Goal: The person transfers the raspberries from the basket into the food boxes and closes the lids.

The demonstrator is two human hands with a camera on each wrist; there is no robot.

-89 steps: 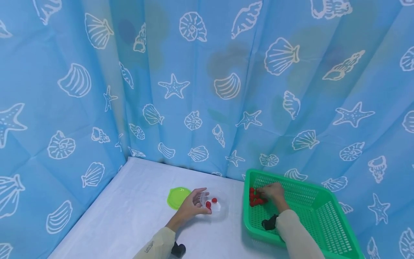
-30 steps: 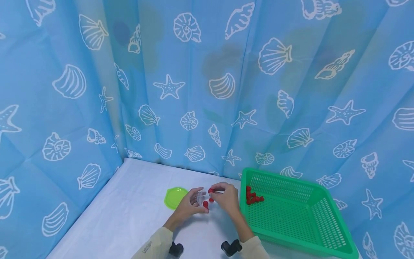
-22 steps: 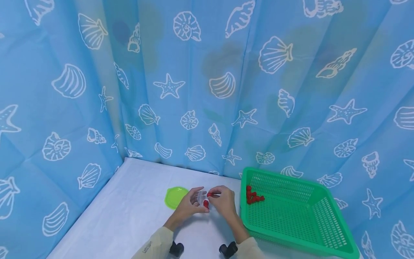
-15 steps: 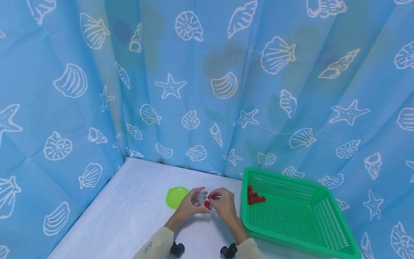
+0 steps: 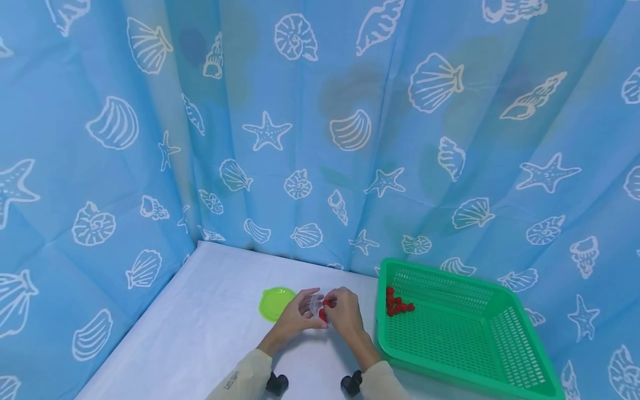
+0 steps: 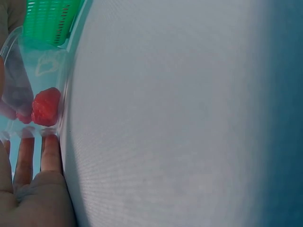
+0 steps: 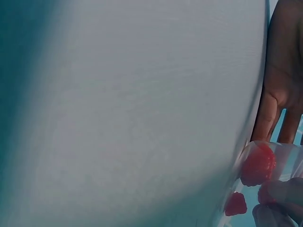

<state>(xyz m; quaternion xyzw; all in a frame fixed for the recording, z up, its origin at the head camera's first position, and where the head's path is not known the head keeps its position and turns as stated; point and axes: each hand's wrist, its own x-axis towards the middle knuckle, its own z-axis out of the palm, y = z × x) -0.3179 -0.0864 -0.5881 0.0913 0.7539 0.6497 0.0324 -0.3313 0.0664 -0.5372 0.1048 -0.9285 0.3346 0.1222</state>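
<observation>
In the head view, my left hand [image 5: 294, 321] holds a small clear plastic bowl [image 5: 315, 305], with thumb and fingers spread round its side. My right hand [image 5: 346, 312] reaches into the bowl and pinches a red berry [image 5: 328, 303], which looks like a raspberry. Another raspberry [image 5: 322, 315] lies in the bowl near my left thumb. Through the clear wall in the right wrist view, a large raspberry [image 7: 258, 165] and a smaller one [image 7: 235, 204] rest at the bottom, beside my right fingertips. The left wrist view shows a raspberry [image 6: 46, 108] against the bowl's wall.
A green perforated basket [image 5: 450, 333] stands to the right, with several raspberries [image 5: 395, 305] bunched in its left far corner. Behind my left hand, a lime-green lid [image 5: 274, 303] lies on the white tabletop [image 5: 210, 311]. A blue shell-patterned curtain [image 5: 300, 139] encloses the back and sides.
My right hand picked in the basket 3 seconds ago, then brought a raspberry left to the bowl and lowered it inside. My left hand keeps its hold on the bowl.
</observation>
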